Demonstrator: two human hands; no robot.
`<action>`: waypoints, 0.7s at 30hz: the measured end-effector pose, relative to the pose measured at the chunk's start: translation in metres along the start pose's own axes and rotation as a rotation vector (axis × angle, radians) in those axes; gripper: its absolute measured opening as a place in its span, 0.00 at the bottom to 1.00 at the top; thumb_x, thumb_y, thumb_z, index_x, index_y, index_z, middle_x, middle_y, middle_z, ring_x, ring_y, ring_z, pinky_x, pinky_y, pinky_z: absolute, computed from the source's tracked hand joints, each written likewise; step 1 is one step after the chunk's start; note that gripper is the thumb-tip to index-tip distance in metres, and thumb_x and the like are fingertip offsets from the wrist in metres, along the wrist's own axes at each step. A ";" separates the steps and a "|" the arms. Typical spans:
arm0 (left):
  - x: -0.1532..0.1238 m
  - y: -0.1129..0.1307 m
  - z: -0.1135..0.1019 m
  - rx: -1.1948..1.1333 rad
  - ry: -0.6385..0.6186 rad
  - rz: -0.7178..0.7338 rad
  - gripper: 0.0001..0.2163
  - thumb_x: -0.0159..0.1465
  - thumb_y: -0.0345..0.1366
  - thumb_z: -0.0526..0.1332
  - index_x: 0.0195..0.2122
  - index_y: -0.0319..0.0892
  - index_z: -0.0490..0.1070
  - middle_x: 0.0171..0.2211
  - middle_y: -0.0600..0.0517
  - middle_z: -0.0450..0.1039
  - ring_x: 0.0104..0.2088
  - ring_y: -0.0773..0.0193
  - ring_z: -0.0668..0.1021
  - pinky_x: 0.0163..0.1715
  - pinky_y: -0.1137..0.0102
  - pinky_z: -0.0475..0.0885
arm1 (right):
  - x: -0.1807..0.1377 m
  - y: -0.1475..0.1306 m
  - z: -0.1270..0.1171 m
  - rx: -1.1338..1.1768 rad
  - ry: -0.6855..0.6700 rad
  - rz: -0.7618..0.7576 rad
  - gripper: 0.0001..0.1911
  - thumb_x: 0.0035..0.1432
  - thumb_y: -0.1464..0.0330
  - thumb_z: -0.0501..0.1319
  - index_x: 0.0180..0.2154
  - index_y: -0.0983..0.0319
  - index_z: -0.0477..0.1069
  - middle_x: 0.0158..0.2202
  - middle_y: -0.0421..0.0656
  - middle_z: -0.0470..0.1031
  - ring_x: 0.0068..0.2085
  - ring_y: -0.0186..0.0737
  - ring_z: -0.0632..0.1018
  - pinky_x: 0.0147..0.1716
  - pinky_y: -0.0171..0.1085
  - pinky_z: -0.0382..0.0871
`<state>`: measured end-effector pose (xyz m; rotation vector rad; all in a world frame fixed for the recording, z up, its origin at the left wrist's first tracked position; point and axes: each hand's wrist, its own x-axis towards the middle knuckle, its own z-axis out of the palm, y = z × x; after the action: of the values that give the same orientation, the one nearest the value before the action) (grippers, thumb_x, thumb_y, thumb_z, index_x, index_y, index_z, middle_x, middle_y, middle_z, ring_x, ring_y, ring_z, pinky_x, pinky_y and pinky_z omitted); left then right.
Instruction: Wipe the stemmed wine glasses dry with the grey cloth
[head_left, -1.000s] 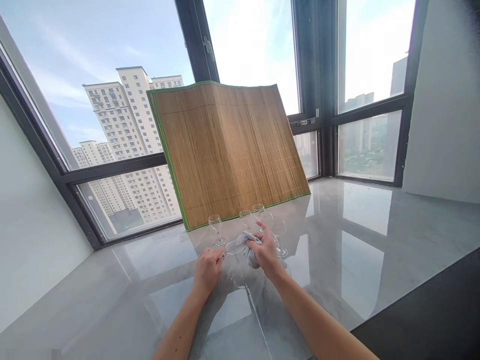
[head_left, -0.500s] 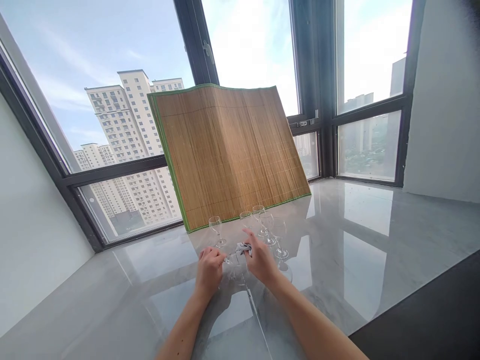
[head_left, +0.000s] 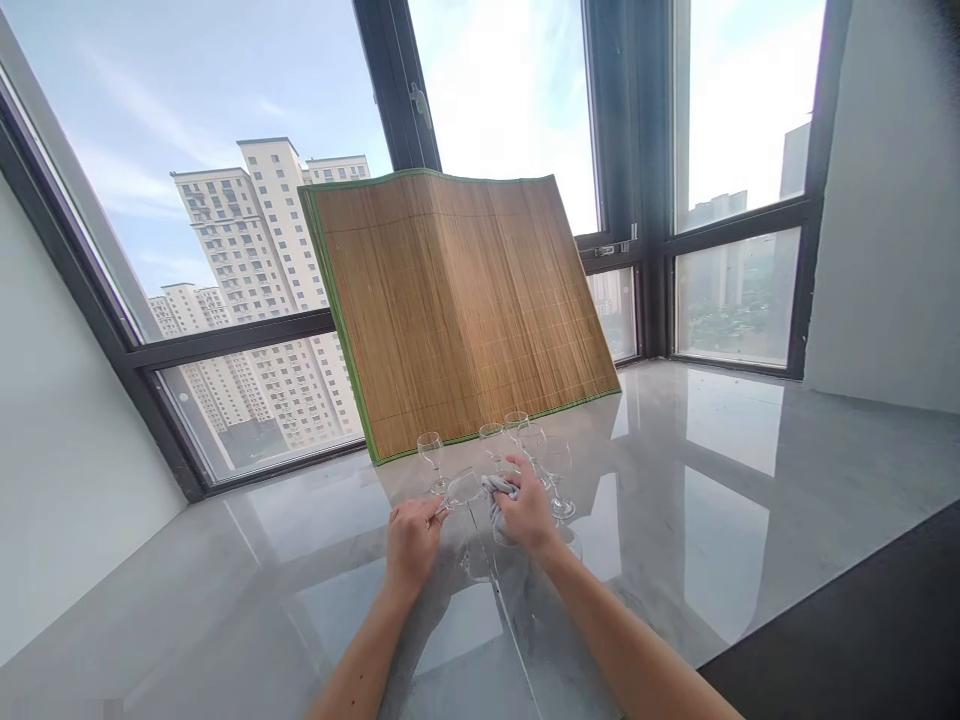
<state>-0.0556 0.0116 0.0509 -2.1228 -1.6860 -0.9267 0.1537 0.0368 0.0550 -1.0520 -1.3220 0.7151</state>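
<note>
Closed round the stem end of a small stemmed glass is my left hand. The glass lies tilted sideways above the counter, its bowl towards the right. My right hand grips a crumpled grey cloth just right of the glass rim, its index finger stretched out. Beyond my left hand a stemmed glass stands upright. Several more clear stemmed glasses stand behind and beside my right hand, among them one at the back and one at the right; my fingers partly hide them.
A folded bamboo mat with green edging leans against the dark window frame behind the glasses. The glossy grey counter reflects the windows and has a seam running towards me. White walls stand at both sides.
The held glass has come into plain view between my hands, its bowl now pointing right. My right hand has shifted slightly right with the cloth, and my left hand slightly left.
</note>
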 end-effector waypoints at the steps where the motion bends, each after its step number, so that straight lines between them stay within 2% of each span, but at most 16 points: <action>1: 0.000 0.000 0.001 -0.010 -0.019 -0.014 0.12 0.66 0.40 0.56 0.36 0.45 0.79 0.26 0.51 0.74 0.31 0.61 0.74 0.38 0.67 0.64 | 0.000 -0.001 0.000 0.035 0.004 0.032 0.29 0.46 0.70 0.59 0.53 0.62 0.63 0.32 0.41 0.76 0.35 0.43 0.78 0.40 0.40 0.68; 3: 0.000 0.003 0.001 -0.045 -0.050 -0.054 0.14 0.67 0.42 0.55 0.34 0.44 0.79 0.26 0.51 0.75 0.30 0.62 0.73 0.35 0.69 0.63 | 0.001 -0.003 0.000 0.105 -0.003 0.088 0.29 0.45 0.69 0.60 0.52 0.62 0.63 0.31 0.41 0.76 0.35 0.43 0.78 0.38 0.40 0.68; 5: -0.001 0.006 0.000 -0.078 -0.077 -0.098 0.15 0.68 0.43 0.53 0.37 0.44 0.79 0.28 0.51 0.77 0.29 0.63 0.74 0.32 0.71 0.61 | 0.002 -0.004 0.001 0.175 -0.039 0.118 0.30 0.44 0.69 0.61 0.52 0.62 0.63 0.31 0.41 0.75 0.33 0.43 0.78 0.35 0.39 0.68; 7: -0.002 0.008 -0.002 -0.073 -0.106 -0.126 0.14 0.68 0.42 0.53 0.38 0.45 0.78 0.29 0.51 0.77 0.29 0.64 0.74 0.31 0.71 0.60 | 0.000 -0.005 0.002 0.233 -0.092 0.103 0.30 0.45 0.68 0.62 0.53 0.61 0.62 0.31 0.40 0.75 0.32 0.42 0.77 0.33 0.38 0.68; 9: -0.002 0.009 -0.006 -0.016 -0.119 -0.119 0.13 0.67 0.39 0.54 0.36 0.44 0.78 0.28 0.51 0.76 0.29 0.63 0.74 0.30 0.71 0.59 | -0.002 -0.007 0.004 0.230 -0.122 0.035 0.30 0.47 0.69 0.62 0.53 0.61 0.61 0.31 0.39 0.74 0.32 0.40 0.77 0.33 0.37 0.68; 12: 0.000 0.010 -0.011 0.113 -0.091 -0.045 0.12 0.66 0.37 0.55 0.30 0.44 0.77 0.26 0.50 0.75 0.31 0.61 0.73 0.33 0.69 0.60 | -0.007 -0.009 0.004 0.097 -0.109 -0.120 0.27 0.49 0.71 0.60 0.53 0.60 0.62 0.31 0.39 0.74 0.34 0.39 0.77 0.37 0.37 0.68; 16: 0.002 0.012 -0.016 0.191 -0.025 0.069 0.10 0.64 0.33 0.55 0.34 0.46 0.78 0.28 0.49 0.75 0.36 0.56 0.73 0.41 0.64 0.62 | -0.012 -0.012 0.002 -0.072 -0.100 -0.273 0.22 0.53 0.73 0.56 0.52 0.58 0.63 0.34 0.40 0.77 0.35 0.39 0.77 0.40 0.37 0.67; 21: 0.000 0.013 -0.017 0.167 0.049 0.081 0.15 0.63 0.27 0.53 0.33 0.47 0.79 0.29 0.49 0.74 0.37 0.56 0.72 0.45 0.61 0.62 | -0.007 -0.004 -0.003 -0.217 0.045 -0.243 0.23 0.53 0.74 0.55 0.52 0.59 0.64 0.35 0.42 0.77 0.36 0.41 0.77 0.40 0.38 0.67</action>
<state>-0.0483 -0.0016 0.0661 -2.0263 -1.5818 -0.7792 0.1550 0.0288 0.0561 -1.0488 -1.4818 0.3705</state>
